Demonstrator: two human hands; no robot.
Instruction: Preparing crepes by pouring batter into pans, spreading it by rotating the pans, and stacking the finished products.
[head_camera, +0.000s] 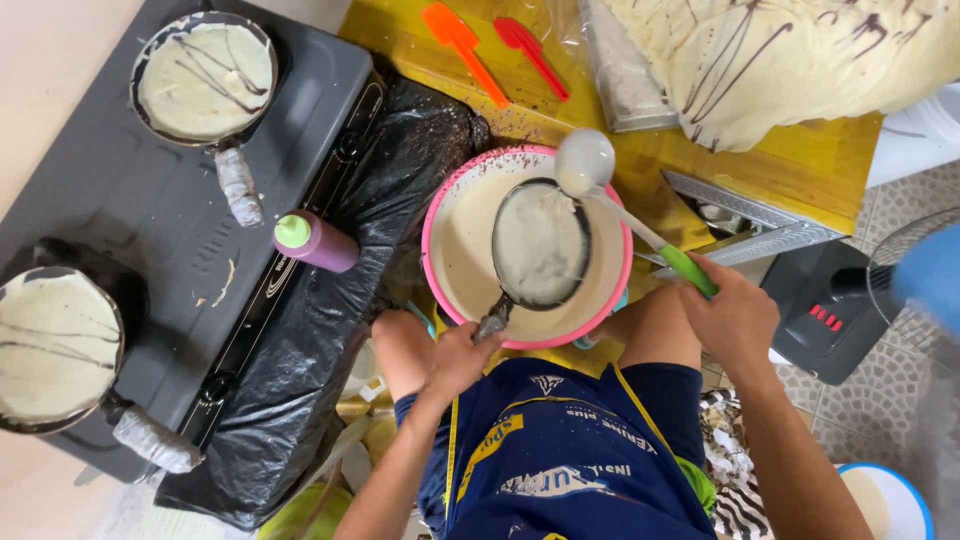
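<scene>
- While my left hand (455, 362) grips the pan (541, 245) over the pink bowl (437, 215), batter coats it.
- My right hand (735, 312) is closed around the ladle (586, 162).

left hand (458, 362) holds small pan (541, 246) over pink bowl (432, 215) — right hand (733, 312) grips ladle (585, 162) (batter-coated).

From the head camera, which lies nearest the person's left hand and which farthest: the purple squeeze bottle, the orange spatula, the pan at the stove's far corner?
From the left hand gripping the small pan's handle:
1. Purple squeeze bottle with green cap, lying on the stove's edge.
2. Orange plastic spatula, on the yellow board.
3. Batter-filled pan, far stove corner, only slightly farther.
</scene>
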